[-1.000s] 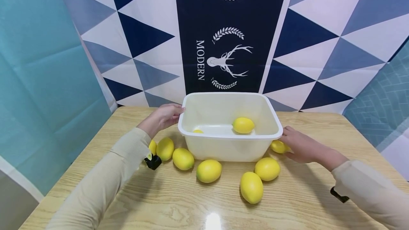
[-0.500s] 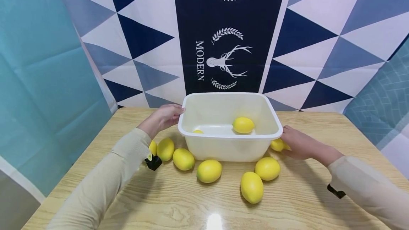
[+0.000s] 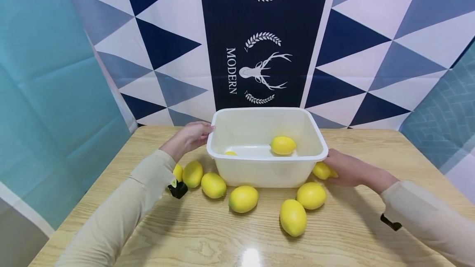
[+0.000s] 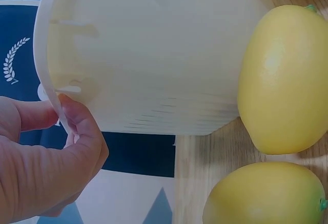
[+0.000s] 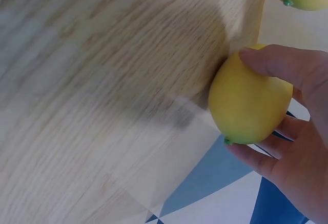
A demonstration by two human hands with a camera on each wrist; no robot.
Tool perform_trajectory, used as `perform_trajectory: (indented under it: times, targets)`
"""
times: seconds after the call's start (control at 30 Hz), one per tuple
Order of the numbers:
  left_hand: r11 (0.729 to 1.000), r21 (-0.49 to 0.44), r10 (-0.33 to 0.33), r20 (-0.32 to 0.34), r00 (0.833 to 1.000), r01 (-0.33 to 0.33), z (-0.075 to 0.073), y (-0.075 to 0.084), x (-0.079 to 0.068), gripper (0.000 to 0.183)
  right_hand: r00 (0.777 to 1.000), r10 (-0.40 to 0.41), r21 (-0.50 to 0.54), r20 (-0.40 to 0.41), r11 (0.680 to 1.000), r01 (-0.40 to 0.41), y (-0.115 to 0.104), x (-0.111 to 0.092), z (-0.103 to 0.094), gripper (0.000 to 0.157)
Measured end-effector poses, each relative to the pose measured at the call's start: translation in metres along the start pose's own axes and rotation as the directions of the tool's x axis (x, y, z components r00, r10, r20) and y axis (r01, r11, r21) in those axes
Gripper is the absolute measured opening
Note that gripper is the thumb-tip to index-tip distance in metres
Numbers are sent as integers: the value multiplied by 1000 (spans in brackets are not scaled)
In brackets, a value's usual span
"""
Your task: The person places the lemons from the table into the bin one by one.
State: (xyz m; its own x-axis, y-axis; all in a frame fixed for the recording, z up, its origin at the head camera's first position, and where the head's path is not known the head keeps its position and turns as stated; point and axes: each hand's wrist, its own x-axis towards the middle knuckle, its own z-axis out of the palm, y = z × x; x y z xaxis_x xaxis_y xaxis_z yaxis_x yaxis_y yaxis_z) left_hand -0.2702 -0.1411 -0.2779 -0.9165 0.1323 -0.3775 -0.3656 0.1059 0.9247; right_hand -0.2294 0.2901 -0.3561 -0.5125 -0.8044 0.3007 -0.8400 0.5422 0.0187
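Note:
A white plastic basin (image 3: 259,172) stands toward the back of the wooden table. My left hand (image 3: 191,136) pinches its left rim between thumb and fingers, as the left wrist view shows closely. Beside the basin's right wall, my right hand (image 3: 345,168) holds a lemon (image 5: 248,98), thumb over the top and fingers curled round the far side. In the head view that lemon is partly covered by the hand. Inside the basin lies one lemon (image 3: 283,145), and the top of another lemon (image 3: 231,153) shows over the front rim.
Several lemons (image 3: 243,199) lie on the table (image 3: 208,238) in front of the basin and by its left side. Two lemons rest together at front right, the nearer lemon (image 3: 293,217) toward me. A patterned cloth (image 3: 178,52) hangs behind the table.
My right hand shifts very slightly at the lemon beside the basin. The left hand stays on the rim, and the other lemons keep their places.

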Motion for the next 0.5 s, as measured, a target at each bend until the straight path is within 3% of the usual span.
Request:
perform_trajectory:
  times: [0.17, 0.37, 0.5]
  targets:
    - [1000, 5, 3, 4, 1000, -3, 0, 0, 0, 44, 992, 70, 10, 107, 997, -71, -7, -4, -7, 61]
    - [1000, 13, 10, 13, 1000, -10, -1, -1, 0, 43, 951, 169, 35, 257, 982, -184, -13, -5, -16, 50]
    - [1000, 15, 12, 18, 1000, -12, -1, -1, 0, 43, 938, 181, 35, 296, 979, -200, -16, -5, -22, 51]
